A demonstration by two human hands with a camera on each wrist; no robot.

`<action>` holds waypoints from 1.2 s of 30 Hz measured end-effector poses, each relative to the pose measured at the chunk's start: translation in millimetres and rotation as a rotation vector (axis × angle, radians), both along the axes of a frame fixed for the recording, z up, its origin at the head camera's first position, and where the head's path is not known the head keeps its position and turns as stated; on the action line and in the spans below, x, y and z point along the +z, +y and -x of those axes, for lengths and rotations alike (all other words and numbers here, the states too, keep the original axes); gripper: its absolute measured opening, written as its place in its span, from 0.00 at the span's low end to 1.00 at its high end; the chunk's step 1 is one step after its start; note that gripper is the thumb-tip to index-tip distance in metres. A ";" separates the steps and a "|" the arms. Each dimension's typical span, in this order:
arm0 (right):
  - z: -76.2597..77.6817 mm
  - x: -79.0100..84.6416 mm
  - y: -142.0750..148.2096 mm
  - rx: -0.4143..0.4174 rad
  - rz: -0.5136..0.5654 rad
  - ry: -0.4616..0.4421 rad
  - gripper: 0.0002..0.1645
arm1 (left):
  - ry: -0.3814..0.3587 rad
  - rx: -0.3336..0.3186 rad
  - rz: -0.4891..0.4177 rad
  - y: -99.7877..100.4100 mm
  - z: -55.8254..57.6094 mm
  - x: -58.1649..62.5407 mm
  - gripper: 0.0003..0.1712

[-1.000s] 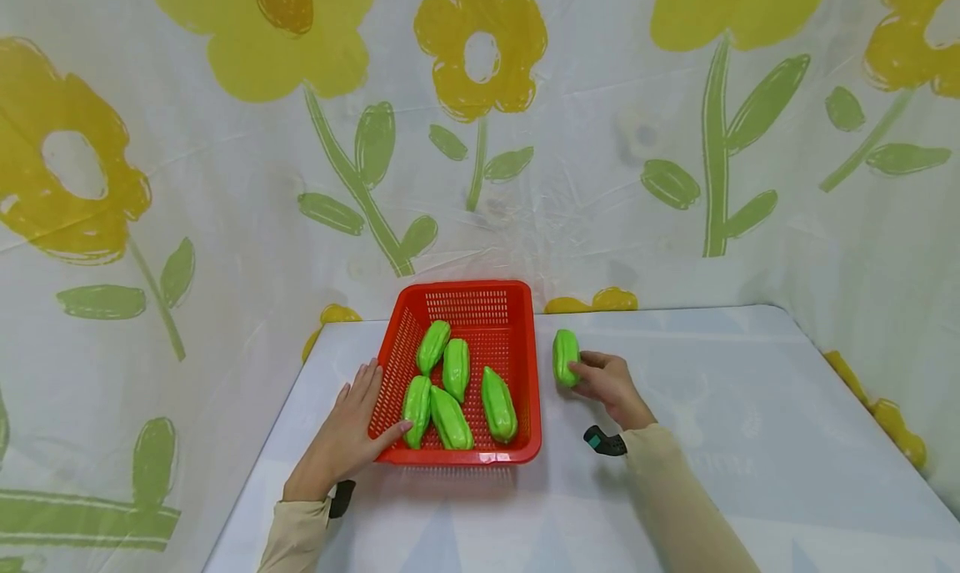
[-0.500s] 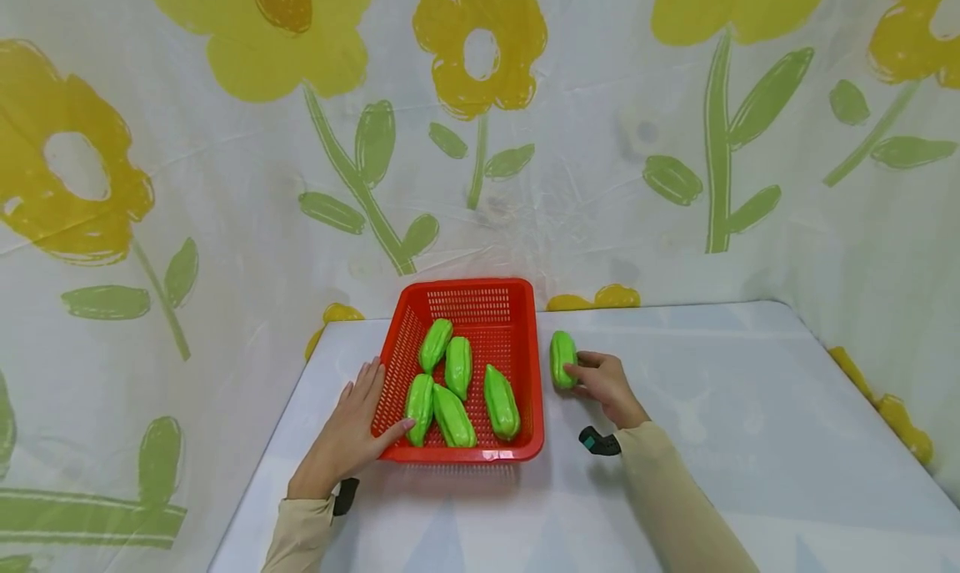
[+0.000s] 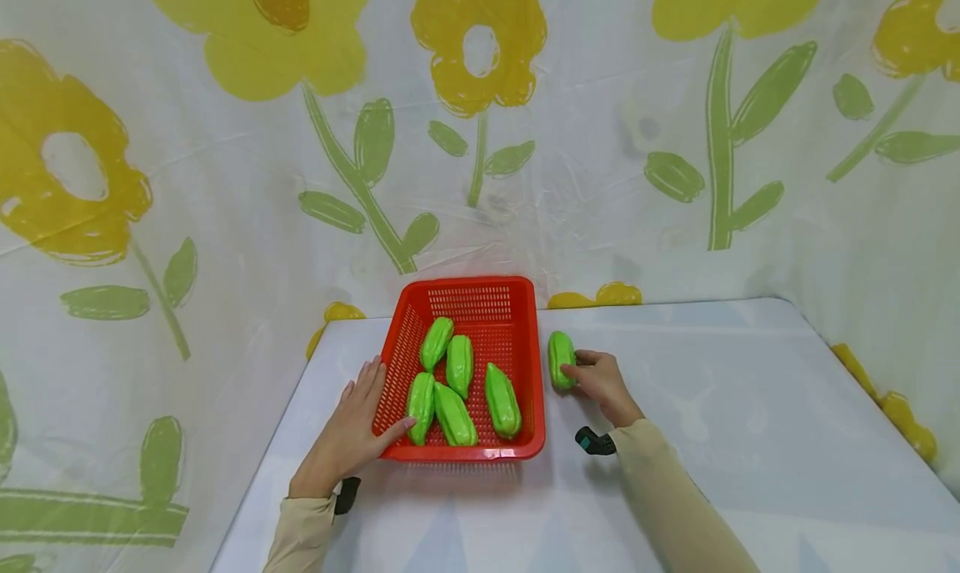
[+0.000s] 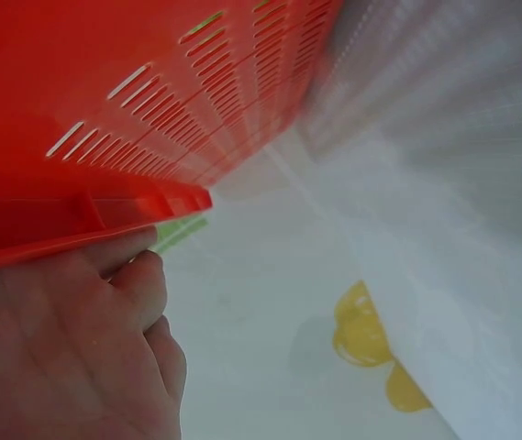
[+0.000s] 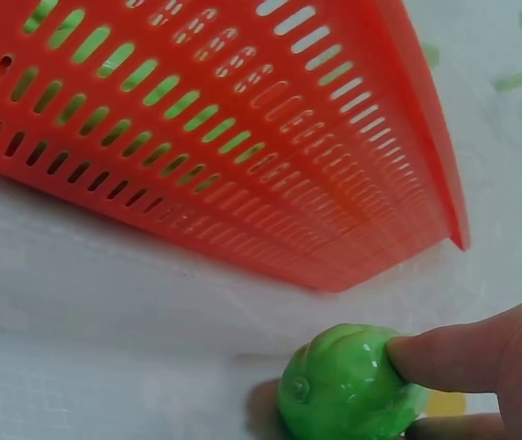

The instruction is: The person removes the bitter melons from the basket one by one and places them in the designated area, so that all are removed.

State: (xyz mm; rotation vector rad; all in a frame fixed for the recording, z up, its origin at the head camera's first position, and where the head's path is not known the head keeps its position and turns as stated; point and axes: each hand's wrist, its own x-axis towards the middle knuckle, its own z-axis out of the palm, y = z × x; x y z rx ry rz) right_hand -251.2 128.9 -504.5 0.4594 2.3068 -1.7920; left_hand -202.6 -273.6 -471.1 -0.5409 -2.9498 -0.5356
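Note:
A red plastic basket (image 3: pixel 469 452) stands on the table, with several glossy green ridged star fruits (image 3: pixel 502 402) lying in it. My left hand (image 3: pixel 343 436) rests along the basket's left rim, fingers straight and thumb over the near corner. In the left wrist view its fingers touch the underside of that rim. To the right of the basket, my right hand (image 3: pixel 604 384) pinches another star fruit (image 3: pixel 558 358) between thumb and fingers. The right wrist view shows the thumb on one side of this fruit (image 5: pixel 341 385), apart from the basket wall; its far fingers are partly hidden.
The pale table (image 3: pixel 720 406) stretches to the right of my right hand. Behind it and on the left hangs a white flower-printed cloth (image 3: pixel 585 223). A dark device (image 3: pixel 595 441) juts from my right wrist.
My right hand and the star fruit it holds have shifted slightly left, nearer the basket. The left hand keeps its place on the rim; the head view has moved a little.

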 end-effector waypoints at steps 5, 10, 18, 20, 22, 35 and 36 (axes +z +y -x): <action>0.3 -0.3 -3.3 -0.013 -0.036 -0.012 0.39 | -0.002 0.001 -0.002 0.3 -0.1 -0.5 0.60; -0.2 0.5 -5.3 -0.017 -0.062 -0.018 0.39 | -0.007 0.005 -0.003 1.4 -0.7 0.4 0.60; -1.8 3.1 -4.6 -0.010 -0.058 -0.036 0.41 | -0.007 0.007 -0.003 1.4 -1.0 -0.1 0.60; -2.7 4.8 -4.0 -0.011 -0.065 -0.039 0.42 | -0.005 0.007 0.001 1.2 -1.1 -0.5 0.60; -3.6 6.4 -2.9 -0.007 -0.081 -0.034 0.42 | -0.001 0.004 -0.001 0.7 -1.3 -0.5 0.60; -5.6 18.7 7.5 -0.005 -0.110 0.031 0.40 | -0.001 0.007 0.004 -0.4 -1.3 1.3 0.59; -5.8 20.6 8.0 -0.006 -0.107 0.041 0.40 | -0.001 0.006 0.005 -0.4 -1.5 1.3 0.59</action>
